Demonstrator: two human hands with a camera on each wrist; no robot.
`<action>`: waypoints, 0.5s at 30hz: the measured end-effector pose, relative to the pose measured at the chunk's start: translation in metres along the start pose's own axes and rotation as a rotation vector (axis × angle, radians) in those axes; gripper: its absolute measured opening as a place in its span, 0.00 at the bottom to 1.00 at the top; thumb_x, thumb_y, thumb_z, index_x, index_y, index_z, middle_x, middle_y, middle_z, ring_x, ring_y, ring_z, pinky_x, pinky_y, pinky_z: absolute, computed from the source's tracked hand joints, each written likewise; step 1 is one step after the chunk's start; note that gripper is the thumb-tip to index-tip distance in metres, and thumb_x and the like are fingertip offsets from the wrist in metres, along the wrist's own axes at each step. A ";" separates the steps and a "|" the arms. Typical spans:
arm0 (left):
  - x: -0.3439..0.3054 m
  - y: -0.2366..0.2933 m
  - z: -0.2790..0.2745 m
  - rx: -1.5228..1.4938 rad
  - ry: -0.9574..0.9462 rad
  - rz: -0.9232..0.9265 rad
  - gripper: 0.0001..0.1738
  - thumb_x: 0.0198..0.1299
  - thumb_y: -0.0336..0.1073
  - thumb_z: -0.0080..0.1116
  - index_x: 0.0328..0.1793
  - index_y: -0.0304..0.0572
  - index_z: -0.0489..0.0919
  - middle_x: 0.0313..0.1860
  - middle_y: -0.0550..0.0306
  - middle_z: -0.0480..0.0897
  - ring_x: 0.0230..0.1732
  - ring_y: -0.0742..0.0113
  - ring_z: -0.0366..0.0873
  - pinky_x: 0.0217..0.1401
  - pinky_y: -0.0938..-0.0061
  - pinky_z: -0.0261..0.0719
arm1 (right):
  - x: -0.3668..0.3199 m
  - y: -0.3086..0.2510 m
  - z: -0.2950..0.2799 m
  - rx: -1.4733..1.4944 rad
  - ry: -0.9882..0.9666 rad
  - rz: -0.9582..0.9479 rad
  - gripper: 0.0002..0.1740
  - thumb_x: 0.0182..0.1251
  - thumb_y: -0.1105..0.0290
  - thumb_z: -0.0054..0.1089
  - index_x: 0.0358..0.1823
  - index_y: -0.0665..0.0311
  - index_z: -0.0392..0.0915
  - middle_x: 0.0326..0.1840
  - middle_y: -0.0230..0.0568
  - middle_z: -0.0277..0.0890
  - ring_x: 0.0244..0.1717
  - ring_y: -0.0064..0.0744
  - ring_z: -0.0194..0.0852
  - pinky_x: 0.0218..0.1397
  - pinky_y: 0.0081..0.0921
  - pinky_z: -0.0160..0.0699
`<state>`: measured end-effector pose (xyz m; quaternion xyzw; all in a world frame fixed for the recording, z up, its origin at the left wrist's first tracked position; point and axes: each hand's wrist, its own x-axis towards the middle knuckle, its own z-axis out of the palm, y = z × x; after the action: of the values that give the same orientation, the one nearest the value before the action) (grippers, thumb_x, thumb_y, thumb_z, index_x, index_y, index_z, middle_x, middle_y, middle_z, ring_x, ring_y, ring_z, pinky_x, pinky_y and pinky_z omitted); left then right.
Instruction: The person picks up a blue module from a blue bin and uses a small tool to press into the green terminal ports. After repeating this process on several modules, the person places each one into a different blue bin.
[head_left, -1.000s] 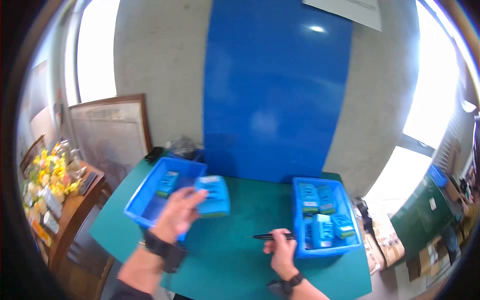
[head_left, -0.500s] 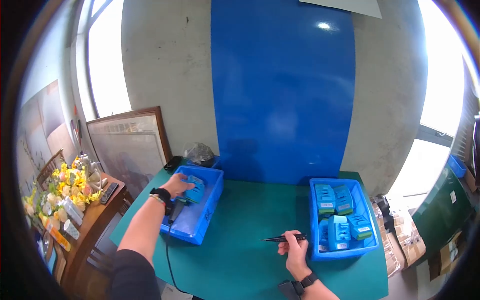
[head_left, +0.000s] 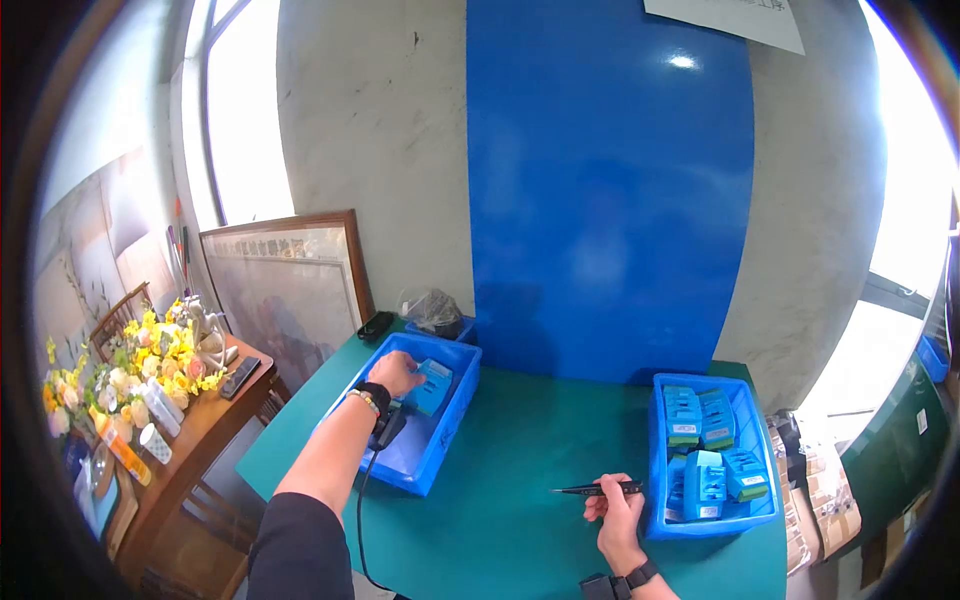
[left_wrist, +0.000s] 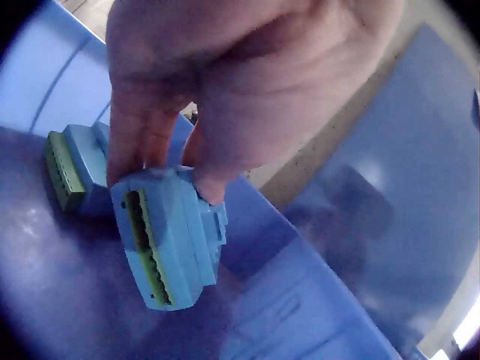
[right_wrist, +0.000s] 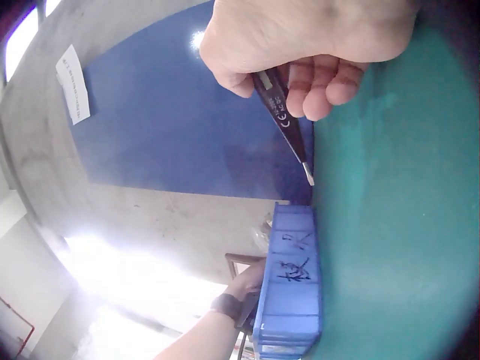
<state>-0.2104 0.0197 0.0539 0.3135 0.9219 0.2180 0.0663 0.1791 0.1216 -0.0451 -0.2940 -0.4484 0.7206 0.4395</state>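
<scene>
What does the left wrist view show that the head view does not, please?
Only the left wrist view: the green terminal strip along the blue module pinched by the left hand, and a second module lying behind it. Only the head view: the right hand holding tweezers over the green table, beside the right bin of modules. Both: the left hand with its module inside the left bin.

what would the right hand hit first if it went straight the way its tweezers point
Likely the side wall of the left blue bin; only green table lies between, though depth is unclear.
</scene>
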 end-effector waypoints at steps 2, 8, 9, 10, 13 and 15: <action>-0.002 0.002 -0.006 -0.111 -0.059 -0.053 0.23 0.51 0.43 0.71 0.51 0.41 0.83 0.47 0.47 0.84 0.50 0.55 0.83 0.49 0.62 0.83 | 0.000 -0.001 0.000 -0.006 -0.004 0.006 0.11 0.69 0.64 0.56 0.32 0.64 0.74 0.18 0.38 0.74 0.13 0.25 0.69 0.16 0.19 0.67; 0.000 -0.004 0.013 -0.190 -0.306 0.089 0.30 0.51 0.47 0.70 0.53 0.29 0.80 0.42 0.43 0.84 0.36 0.57 0.83 0.41 0.69 0.84 | -0.002 -0.002 0.002 0.006 -0.020 0.002 0.10 0.69 0.65 0.57 0.33 0.64 0.75 0.19 0.36 0.75 0.13 0.22 0.70 0.15 0.17 0.66; -0.005 0.002 0.012 -0.113 -0.295 0.099 0.32 0.50 0.49 0.70 0.52 0.28 0.80 0.41 0.43 0.84 0.37 0.57 0.83 0.42 0.68 0.84 | -0.002 -0.003 0.003 0.009 -0.015 0.008 0.10 0.69 0.65 0.57 0.33 0.64 0.76 0.19 0.35 0.75 0.13 0.22 0.70 0.15 0.17 0.66; -0.009 0.008 0.009 -0.037 -0.285 0.112 0.34 0.49 0.51 0.70 0.52 0.27 0.80 0.40 0.43 0.84 0.38 0.57 0.83 0.42 0.68 0.83 | -0.002 -0.002 0.004 0.015 -0.020 0.007 0.09 0.69 0.66 0.58 0.34 0.64 0.76 0.19 0.35 0.75 0.14 0.22 0.70 0.15 0.17 0.67; 0.001 0.008 0.016 0.189 -0.188 0.208 0.35 0.45 0.55 0.69 0.48 0.28 0.81 0.41 0.39 0.85 0.45 0.50 0.83 0.46 0.61 0.81 | -0.001 0.000 0.002 0.030 0.016 0.027 0.08 0.68 0.67 0.60 0.35 0.64 0.77 0.23 0.34 0.75 0.18 0.21 0.73 0.17 0.18 0.73; -0.001 0.014 0.007 0.173 -0.056 0.316 0.33 0.45 0.52 0.70 0.48 0.29 0.82 0.50 0.36 0.82 0.54 0.48 0.80 0.57 0.58 0.76 | -0.004 -0.006 0.005 0.022 0.035 0.056 0.08 0.67 0.66 0.61 0.36 0.64 0.78 0.28 0.33 0.77 0.22 0.21 0.75 0.20 0.18 0.75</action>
<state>-0.1998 0.0316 0.0542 0.4651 0.8742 0.1366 0.0295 0.1795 0.1173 -0.0375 -0.3142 -0.4241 0.7322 0.4304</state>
